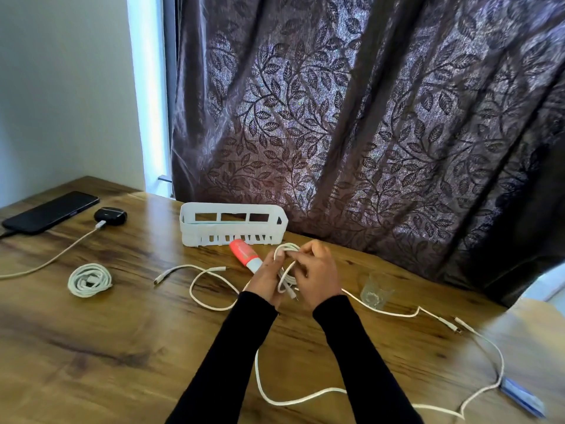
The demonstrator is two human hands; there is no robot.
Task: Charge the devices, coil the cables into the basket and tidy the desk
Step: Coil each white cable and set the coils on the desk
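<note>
A white cable (286, 267) is sitting half-coiled above the table (122, 332), just in front of the white basket (232, 223). The left hand (265, 278) is gripping the loops from below and the right hand (316, 275) is pinching the top, so each grip is holding that cable. Another coiled cable (89, 280) is lying to the left. A phone (50, 212) and an earbud case (110, 215) are resting at the far left, each with a cable plugged in. A red bottle (244, 254) and a glass (375, 290) are flanking the hands.
</note>
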